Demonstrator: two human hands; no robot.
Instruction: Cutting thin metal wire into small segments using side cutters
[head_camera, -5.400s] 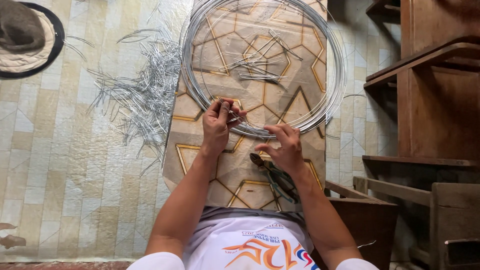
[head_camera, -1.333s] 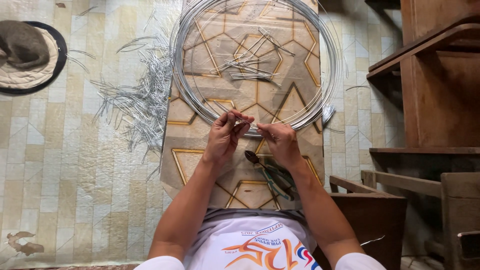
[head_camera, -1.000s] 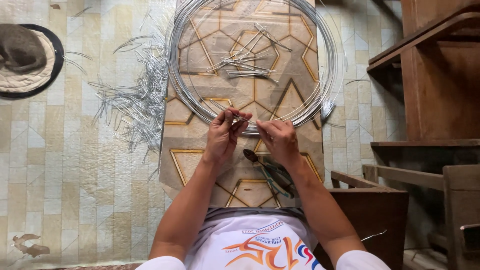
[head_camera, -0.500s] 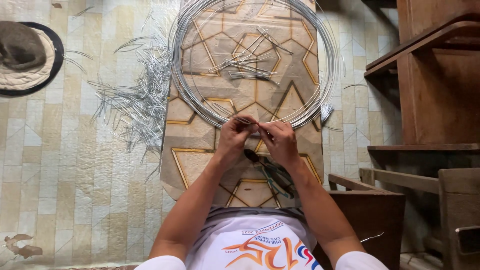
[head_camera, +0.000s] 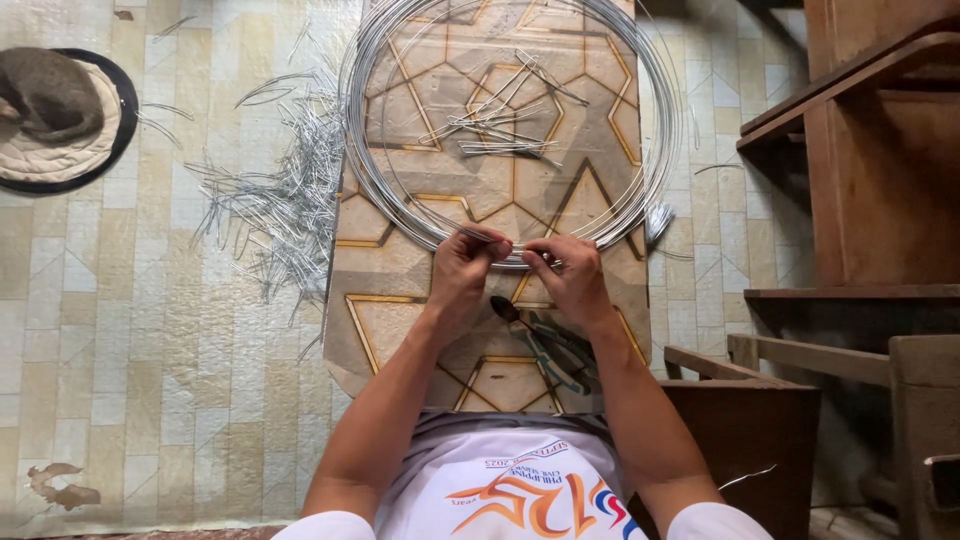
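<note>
Head view: left hand (head_camera: 462, 268) and right hand (head_camera: 566, 272) are pinching the wire coil (head_camera: 400, 215) at its near edge, pliers (head_camera: 545, 345) lying just below, cut wire pieces (head_camera: 290, 200) crowding the left floor.

We sit on a home floor turned workshop: patterned vinyl flooring (head_camera: 150, 330), wooden furniture (head_camera: 870, 170) right of it, a cat (head_camera: 45, 92) on a round mat (head_camera: 95, 150).

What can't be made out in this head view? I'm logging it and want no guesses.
- Wire between the left hand and right hand: fingers cover it.
- Pliers: partly hidden under the right wrist.
- Wire coil: top cut off by the frame edge.
- Grey shape on the round mat: cropped at the left edge.
</note>
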